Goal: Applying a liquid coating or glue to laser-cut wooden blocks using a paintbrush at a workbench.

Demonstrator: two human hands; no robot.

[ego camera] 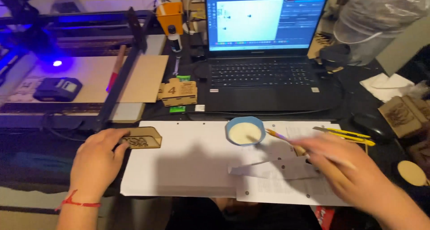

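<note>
My left hand [96, 160] pinches a flat, engraved wooden cut-out piece [142, 138] at the left edge of a white paper sheet [179, 167]. My right hand [345, 163] is blurred by motion and holds a thin brush [286, 140]. The brush tip points toward a small blue bowl [245, 131] filled with white liquid, and stops just right of it. A red string bracelet circles my left wrist.
An open laptop [262, 73] stands behind the papers. A small assembled wooden box [178, 92] sits left of it. A laser engraver frame [89, 64] with plywood fills the left. A yellow utility knife [345, 133], a black mouse [371, 124] and wooden parts [403, 116] lie right.
</note>
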